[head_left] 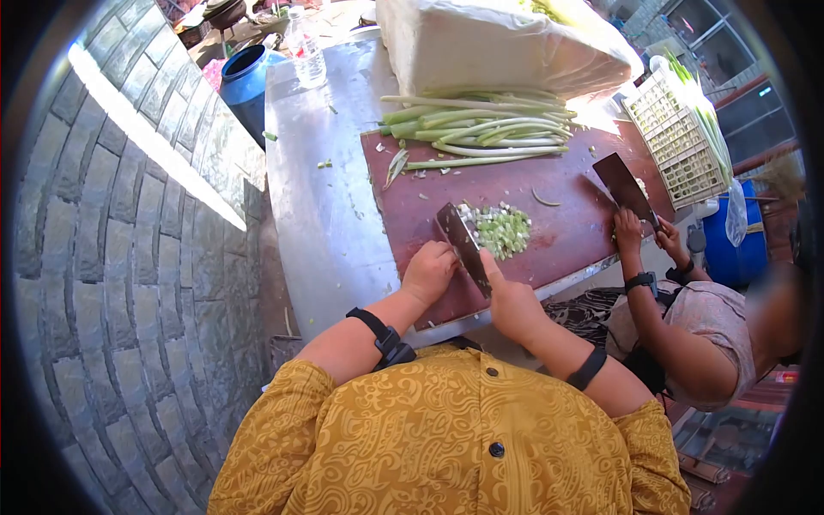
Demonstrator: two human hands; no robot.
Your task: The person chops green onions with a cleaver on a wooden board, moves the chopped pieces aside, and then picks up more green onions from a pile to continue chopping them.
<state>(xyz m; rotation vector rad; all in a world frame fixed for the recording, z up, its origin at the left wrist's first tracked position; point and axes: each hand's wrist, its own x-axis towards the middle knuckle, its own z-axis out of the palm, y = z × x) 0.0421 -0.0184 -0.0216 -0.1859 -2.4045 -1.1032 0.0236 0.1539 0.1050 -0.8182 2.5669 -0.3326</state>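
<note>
My right hand (513, 305) is closed round the grip of a cleaver (463, 249), whose dark blade stands over the red board (412, 210). Just left of the blade, my left hand (431, 270) rests on the board with its fingers curled; what they hold, if anything, is hidden. Chopped green and white pieces (502, 230) lie in a pile on the blade's right side. Farther back on the board is a bundle of long green onions (481, 124), its stalks running left to right.
At the right, a co-worker (687, 330) holds another cleaver (624, 182) over the board. A white wrapped block (506, 47), a plastic bottle (306, 51) and a crate (676, 142) stand at the back. A blue barrel (247, 90) and brick wall (129, 257) are left.
</note>
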